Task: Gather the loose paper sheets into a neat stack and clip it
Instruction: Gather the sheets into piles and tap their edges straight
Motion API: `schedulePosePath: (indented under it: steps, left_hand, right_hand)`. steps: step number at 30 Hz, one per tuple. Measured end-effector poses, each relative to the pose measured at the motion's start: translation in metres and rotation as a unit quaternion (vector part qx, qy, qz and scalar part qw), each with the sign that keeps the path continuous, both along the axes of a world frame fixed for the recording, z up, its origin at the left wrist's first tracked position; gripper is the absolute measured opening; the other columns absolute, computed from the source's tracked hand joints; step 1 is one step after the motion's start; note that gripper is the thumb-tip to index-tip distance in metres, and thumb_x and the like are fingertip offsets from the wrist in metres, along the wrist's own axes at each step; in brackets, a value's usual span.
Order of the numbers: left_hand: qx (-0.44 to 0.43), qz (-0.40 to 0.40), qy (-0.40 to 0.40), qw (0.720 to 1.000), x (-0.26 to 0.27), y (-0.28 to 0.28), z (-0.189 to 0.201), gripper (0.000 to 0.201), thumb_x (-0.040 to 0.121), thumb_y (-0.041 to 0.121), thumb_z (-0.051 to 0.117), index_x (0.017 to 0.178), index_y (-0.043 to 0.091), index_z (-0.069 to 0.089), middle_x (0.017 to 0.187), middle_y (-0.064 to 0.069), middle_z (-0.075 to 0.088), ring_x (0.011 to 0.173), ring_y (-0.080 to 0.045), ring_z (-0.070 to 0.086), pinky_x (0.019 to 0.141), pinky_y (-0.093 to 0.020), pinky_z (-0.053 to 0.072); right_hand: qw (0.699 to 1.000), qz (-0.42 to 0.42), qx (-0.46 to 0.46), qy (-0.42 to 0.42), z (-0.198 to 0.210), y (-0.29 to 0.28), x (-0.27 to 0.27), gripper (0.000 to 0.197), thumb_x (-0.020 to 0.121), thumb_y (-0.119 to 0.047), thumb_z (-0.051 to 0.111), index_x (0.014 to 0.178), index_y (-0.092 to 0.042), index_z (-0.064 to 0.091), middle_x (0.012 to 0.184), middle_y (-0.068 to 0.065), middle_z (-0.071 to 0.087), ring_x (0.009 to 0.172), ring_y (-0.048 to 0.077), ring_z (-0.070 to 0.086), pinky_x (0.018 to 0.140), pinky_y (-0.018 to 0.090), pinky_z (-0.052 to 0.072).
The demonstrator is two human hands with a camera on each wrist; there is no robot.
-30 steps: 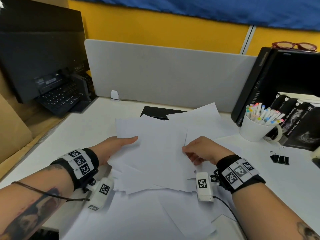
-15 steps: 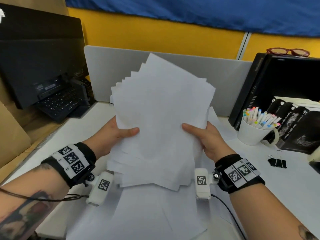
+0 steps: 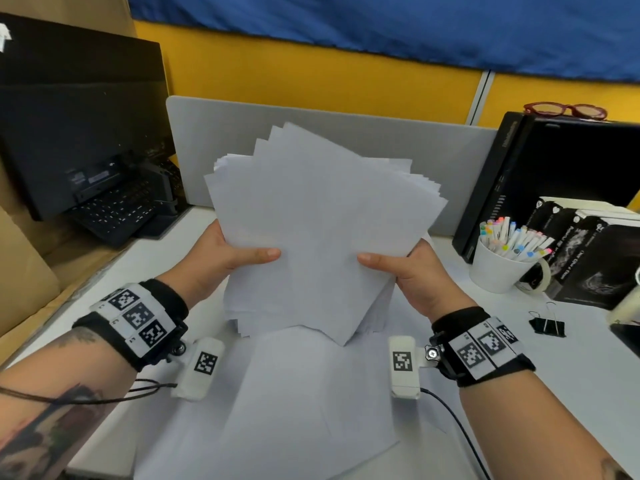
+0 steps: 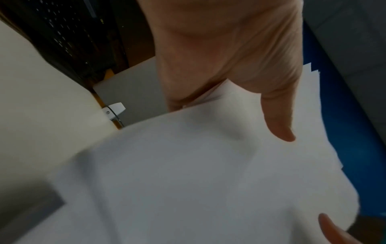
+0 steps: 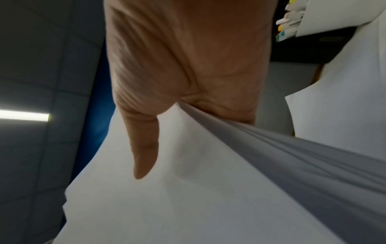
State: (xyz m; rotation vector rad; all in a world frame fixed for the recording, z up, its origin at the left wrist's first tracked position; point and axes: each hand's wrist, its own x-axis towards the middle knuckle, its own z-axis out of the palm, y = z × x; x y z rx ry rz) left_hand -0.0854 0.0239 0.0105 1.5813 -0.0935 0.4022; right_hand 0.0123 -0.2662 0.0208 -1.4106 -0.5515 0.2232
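My left hand [image 3: 221,258] and right hand [image 3: 412,271] pinch the fanned paper sheets [image 3: 318,230] upright; loosening either thumb risks skewed pages sliding out.

Left hand [image 4: 229,54] gripping paper sheets [image 4: 188,181], thumb on top, keyboard [image 4: 69,36] left of the hand
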Motion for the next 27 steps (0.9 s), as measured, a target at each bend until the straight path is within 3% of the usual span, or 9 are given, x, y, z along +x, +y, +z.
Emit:
schedulePosePath:
  steps: [3, 9, 13, 16, 19, 21, 23, 25, 27]
  left_hand:
    - [0.000, 0.019, -0.035, 0.999, 0.001, -0.007, 0.017, 0.083, 0.063, 0.020, 0.092, 0.138, 0.011, 0.059, 0.131, -0.006, 0.072, 0.121, -0.026, 0.068, 0.098, -0.042, 0.057]
    - [0.029, 0.042, -0.060, 0.997, -0.003, -0.020, 0.041, 0.077, 0.066, 0.027, 0.090, 0.136, 0.014, 0.061, 0.130, -0.002, 0.072, 0.120, -0.022, 0.069, 0.102, -0.046, 0.056]
    - [0.065, -0.012, -0.029, 0.997, -0.009, -0.016, 0.057, 0.077, 0.064, 0.028, 0.087, 0.135, 0.013, 0.061, 0.129, -0.007, 0.072, 0.120, -0.025, 0.069, 0.105, -0.051, 0.054]
    - [0.111, -0.078, -0.011, 0.991, -0.013, -0.016, 0.073, 0.094, 0.066, 0.024, 0.092, 0.148, 0.032, 0.045, 0.137, -0.002, 0.066, 0.124, -0.021, 0.066, 0.103, -0.047, 0.056]
    - [0.202, -0.134, -0.056, 0.968, -0.016, -0.026, 0.086, 0.111, 0.081, -0.005, 0.074, 0.152, 0.056, 0.015, 0.154, 0.018, 0.042, 0.133, -0.005, 0.054, 0.098, -0.025, 0.055]
    - [0.197, -0.145, -0.082, 0.966, -0.015, -0.033, 0.088, 0.108, 0.078, -0.008, 0.070, 0.152, 0.052, 0.018, 0.153, 0.018, 0.037, 0.135, -0.008, 0.052, 0.099, -0.027, 0.054]
    - [0.144, -0.144, -0.092, 0.975, -0.014, -0.035, 0.087, 0.094, 0.075, -0.010, 0.067, 0.144, 0.044, 0.034, 0.144, 0.008, 0.043, 0.127, -0.018, 0.057, 0.093, -0.033, 0.057]
    - [0.085, -0.123, -0.094, 0.984, -0.010, -0.032, 0.081, 0.076, 0.075, -0.010, 0.067, 0.130, 0.038, 0.044, 0.134, 0.001, 0.047, 0.118, -0.022, 0.061, 0.085, -0.035, 0.059]
    - [0.039, -0.096, -0.091, 0.991, -0.008, -0.028, 0.071, 0.074, 0.074, -0.004, 0.075, 0.130, 0.036, 0.048, 0.132, 0.000, 0.054, 0.119, -0.024, 0.063, 0.086, -0.037, 0.060]
  right_hand:
    - [1.000, -0.007, 0.001, -0.025, 0.008, 0.012, -0.005, 0.058, 0.068, 0.000, 0.085, 0.122, -0.008, 0.065, 0.117, 0.008, 0.074, 0.110, 0.023, 0.070, 0.099, 0.046, 0.055]
    - [0.986, -0.131, 0.031, -0.101, 0.026, 0.019, -0.011, 0.066, 0.063, -0.007, 0.093, 0.122, -0.006, 0.064, 0.115, 0.004, 0.074, 0.104, 0.016, 0.072, 0.090, 0.041, 0.060]
    - [0.990, -0.033, 0.113, -0.076, 0.035, 0.013, -0.013, 0.067, 0.076, 0.006, 0.078, 0.136, -0.002, 0.050, 0.125, 0.016, 0.067, 0.114, 0.031, 0.067, 0.096, 0.052, 0.055]
    - [0.986, 0.050, 0.079, -0.141, 0.045, 0.008, -0.017, 0.083, 0.087, 0.018, 0.059, 0.150, -0.031, 0.033, 0.142, 0.010, 0.053, 0.125, 0.026, 0.059, 0.097, 0.042, 0.054]
    - [0.974, 0.088, 0.034, -0.205, 0.049, 0.009, -0.021, 0.077, 0.090, 0.017, 0.056, 0.145, -0.035, 0.040, 0.145, 0.002, 0.048, 0.125, 0.023, 0.056, 0.097, 0.040, 0.052]
    - [0.972, 0.099, 0.031, -0.210, 0.049, 0.010, -0.024, 0.070, 0.087, 0.014, 0.057, 0.138, -0.034, 0.049, 0.142, 0.001, 0.049, 0.124, 0.024, 0.055, 0.099, 0.045, 0.051]
    - [0.975, 0.091, 0.041, -0.198, 0.047, 0.011, -0.025, 0.068, 0.088, 0.014, 0.059, 0.136, -0.033, 0.050, 0.140, 0.005, 0.050, 0.122, 0.027, 0.055, 0.099, 0.048, 0.052]
    - [0.982, 0.042, 0.069, -0.170, 0.043, 0.013, -0.020, 0.065, 0.087, 0.013, 0.063, 0.138, -0.024, 0.047, 0.137, 0.015, 0.053, 0.119, 0.030, 0.059, 0.097, 0.048, 0.054]
    - [0.989, -0.002, 0.104, -0.102, 0.036, 0.014, -0.014, 0.065, 0.085, 0.012, 0.068, 0.140, -0.014, 0.044, 0.132, 0.015, 0.060, 0.117, 0.028, 0.063, 0.095, 0.045, 0.056]
